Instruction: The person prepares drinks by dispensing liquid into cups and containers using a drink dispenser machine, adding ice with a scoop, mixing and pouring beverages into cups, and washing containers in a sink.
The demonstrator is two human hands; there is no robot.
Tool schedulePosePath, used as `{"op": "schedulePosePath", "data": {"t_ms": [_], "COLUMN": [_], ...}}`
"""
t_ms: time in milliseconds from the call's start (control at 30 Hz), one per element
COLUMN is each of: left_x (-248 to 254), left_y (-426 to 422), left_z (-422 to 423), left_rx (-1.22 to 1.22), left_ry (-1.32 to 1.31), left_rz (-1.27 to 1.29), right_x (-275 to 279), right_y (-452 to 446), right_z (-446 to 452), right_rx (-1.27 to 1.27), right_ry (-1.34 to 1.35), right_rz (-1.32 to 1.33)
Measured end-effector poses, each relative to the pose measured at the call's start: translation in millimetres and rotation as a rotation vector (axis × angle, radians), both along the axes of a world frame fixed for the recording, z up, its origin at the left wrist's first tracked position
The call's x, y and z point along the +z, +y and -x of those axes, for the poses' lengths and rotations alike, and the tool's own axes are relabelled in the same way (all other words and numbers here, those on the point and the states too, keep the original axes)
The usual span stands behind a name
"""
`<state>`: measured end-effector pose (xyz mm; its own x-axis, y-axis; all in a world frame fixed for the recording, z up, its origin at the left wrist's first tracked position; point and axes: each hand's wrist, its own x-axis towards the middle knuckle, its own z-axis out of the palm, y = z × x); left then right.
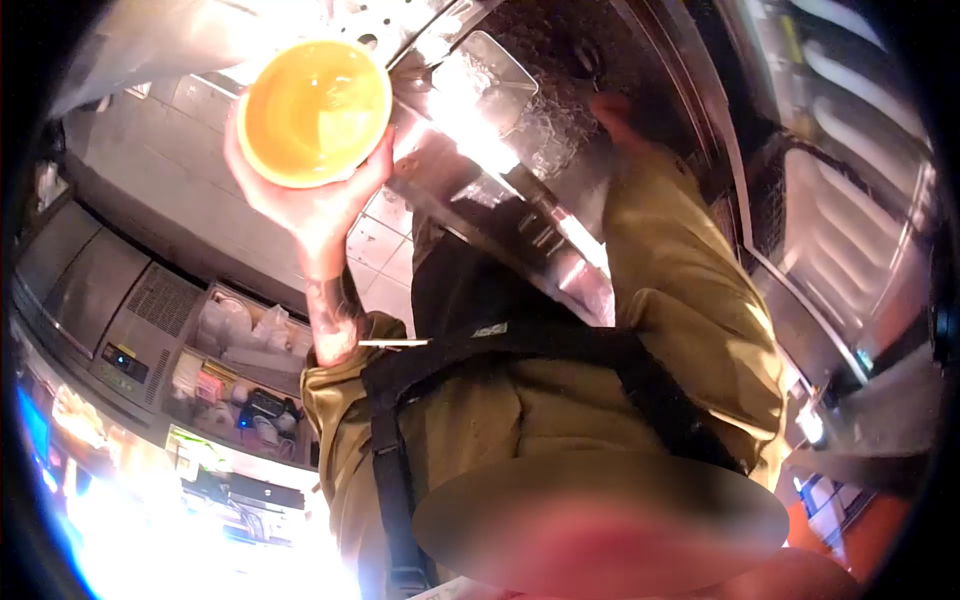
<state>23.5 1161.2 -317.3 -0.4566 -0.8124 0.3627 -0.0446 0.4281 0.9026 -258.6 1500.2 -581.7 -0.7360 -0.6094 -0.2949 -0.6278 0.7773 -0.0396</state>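
My left hand (315, 212) is wrapped round the side and underside of a yellow bowl (318, 113), holding it up at the upper left. Its smooth inside faces me. My right hand (622, 122) reaches into a dark bin (660, 70) at the upper right, where shadow and blur hide the fingers. A dark, loop-shaped thing (588, 66) lies just beyond that hand; I cannot make out whether they touch. Between the hands, a clear container (505, 75) stands with glassy, ice-like pieces (560, 135) beside it.
A shiny metal counter edge (540, 240) runs between my arms. White rounded panels (830, 220) line the right side. Behind my left arm are a tiled floor (180, 190), a grey appliance (130, 330) and shelves (245, 390) with bags and small items. Glare hides the lower left.
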Motion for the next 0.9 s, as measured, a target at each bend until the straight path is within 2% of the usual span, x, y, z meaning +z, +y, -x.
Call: {"op": "schedulePosePath", "data": {"t_ms": [67,133,200,300,333,433,500,600,667,700,767,800,867,900], "left_x": [-4.0,-7.4,-4.9,-4.1,-1.4,5.6,16.1,30.1,33.9,38.4,45.7,41.1,24.6,21.7], "left_y": [-1.1,-3.8,-1.5,1.3,3.0,10.2,16.4,20.2,18.6,17.8,20.4,20.2,21.1,23.8], "left_z": [0.9,-1.5,-3.5,-1.7,-1.2,-0.9,-0.7,3.8,10.0,17.2,29.8,33.7,40.8,43.8], "left_rx": [0.073,0.112,0.121,0.138,0.143,0.094,0.065,-0.065,-0.19,-0.215,-0.262,-0.284,-0.325,-0.32], "left_ry": [-0.109,-0.195,-0.224,-0.168,-0.177,-0.157,-0.135,-0.079,0.024,-0.027,-0.143,-0.119,-0.069,-0.093], "left_rz": [0.19,0.224,0.183,0.098,0.113,0.078,-0.012,-0.105,-0.153,-0.133,-0.103,-0.105,-0.113,-0.075], "right_x": [-61.8,-109.8,-132.1,-95.8,-77.3,-16.7,9.4,127.2,206.4,234.6,269.7,282.2,377.6,389.5], "right_y": [-5.1,-1.6,-3.6,-34.3,-48.5,-52.2,-31.6,-28.3,-24.7,-20.5,3.4,16.2,-20.0,-17.3], "right_z": [11.9,19.2,25.1,24.1,24.1,30.8,33.6,5.4,-9.5,-8.9,6.7,4.2,-35.4,-36.3], "right_rx": [0.211,0.43,0.584,0.284,0.182,-0.107,-0.013,0.018,0.008,0.001,-0.154,-0.138,-0.246,-0.295], "right_ry": [0.074,0.161,0.215,-0.145,-0.262,-0.673,-0.743,-0.699,-0.688,-0.683,-0.735,-0.815,-0.913,-0.928], "right_rz": [-0.059,-0.131,-0.142,0.068,0.141,0.145,0.375,0.653,0.566,0.524,0.017,0.239,0.379,0.309]}}
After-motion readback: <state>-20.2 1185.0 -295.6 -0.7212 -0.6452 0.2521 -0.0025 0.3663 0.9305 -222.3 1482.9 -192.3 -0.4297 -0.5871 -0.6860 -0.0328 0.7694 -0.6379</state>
